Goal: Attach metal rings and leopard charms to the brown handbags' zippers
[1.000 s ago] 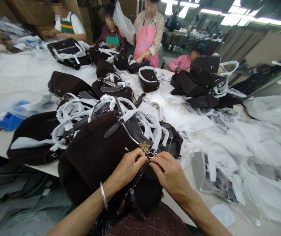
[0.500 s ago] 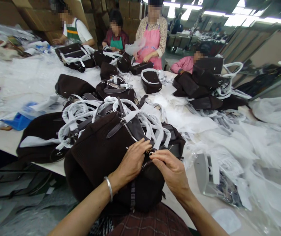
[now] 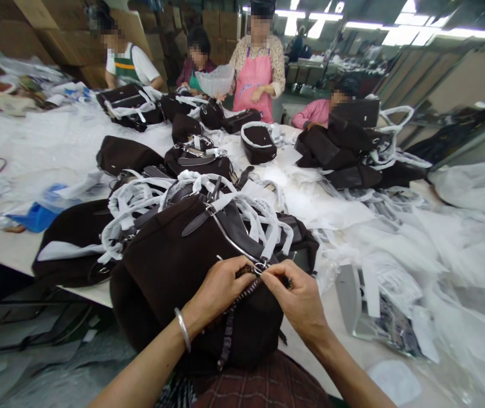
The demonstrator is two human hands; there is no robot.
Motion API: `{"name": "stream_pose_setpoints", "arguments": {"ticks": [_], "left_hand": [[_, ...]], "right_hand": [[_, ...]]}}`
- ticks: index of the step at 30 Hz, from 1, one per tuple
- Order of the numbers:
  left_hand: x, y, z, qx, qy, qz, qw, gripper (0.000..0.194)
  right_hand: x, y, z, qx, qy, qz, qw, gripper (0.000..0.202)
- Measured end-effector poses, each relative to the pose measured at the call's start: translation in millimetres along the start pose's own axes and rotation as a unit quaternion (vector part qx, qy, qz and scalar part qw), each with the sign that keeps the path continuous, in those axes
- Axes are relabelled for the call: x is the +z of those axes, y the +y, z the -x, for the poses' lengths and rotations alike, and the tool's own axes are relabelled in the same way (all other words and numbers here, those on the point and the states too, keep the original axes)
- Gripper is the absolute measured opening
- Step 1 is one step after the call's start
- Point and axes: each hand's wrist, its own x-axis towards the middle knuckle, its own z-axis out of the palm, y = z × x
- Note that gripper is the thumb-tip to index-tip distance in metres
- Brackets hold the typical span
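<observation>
A dark brown bag (image 3: 174,255) lies against my lap at the table's near edge, with straps wrapped in white on its far side. At its right end my left hand (image 3: 225,283) pinches a dark beaded cord (image 3: 249,290) close to a metal ring (image 3: 260,267). Facing it, my right hand (image 3: 296,292) has thumb and forefinger closed on the ring. The fingertips of both hands almost meet there. A braided dark tassel (image 3: 226,334) hangs down the bag's side below my left hand.
More dark bags (image 3: 70,238) lie to the left and beyond, with another pile (image 3: 344,141) at the back right. Plastic wrapping (image 3: 450,255) covers the right side. A blue object (image 3: 38,217) sits at the left. Several people stand or sit across the table.
My left hand has drawn its fingers in from lying over the fitting to a pinch. The ring now shows between both hands, and the braided tassel hangs further left.
</observation>
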Motion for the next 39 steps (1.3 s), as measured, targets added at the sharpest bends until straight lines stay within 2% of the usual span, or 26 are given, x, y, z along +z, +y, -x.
{"name": "stream_pose_setpoints", "arguments": {"ticks": [3, 7, 13, 18, 23, 30, 39], "left_hand": [[-1.3, -0.1, 2.0, -0.029, -0.009, 0.104, 0.994, 0.016], [2.9, -5.1, 3.4, -0.036, 0.019, 0.126, 0.991, 0.016], [7.2, -10.4, 10.1, 0.027, 0.084, -0.017, 0.996, 0.018], [7.9, -12.8, 14.3, 0.065, 0.091, -0.104, 0.988, 0.021], [9.1, -14.5, 15.2, 0.080, 0.098, -0.148, 0.981, 0.023], [6.8, -13.5, 10.8, 0.041, 0.119, -0.055, 0.990, 0.011], [6.9, -15.5, 11.3, 0.017, 0.125, 0.001, 0.992, 0.011]], "right_hand": [[-2.5, -4.7, -0.7, -0.043, -0.010, 0.047, 0.998, 0.013], [-2.2, -6.4, -2.0, -0.075, -0.020, 0.118, 0.990, 0.018], [2.7, -2.8, -7.7, -0.051, -0.032, 0.166, 0.984, 0.019], [9.5, -1.8, -14.4, -0.080, -0.027, 0.199, 0.976, 0.019], [12.4, -4.4, -17.5, -0.095, -0.038, 0.230, 0.968, 0.020], [14.8, -9.0, -16.9, -0.105, -0.048, 0.225, 0.968, 0.020], [19.2, -7.8, -17.3, -0.118, -0.041, 0.230, 0.965, 0.021]]}}
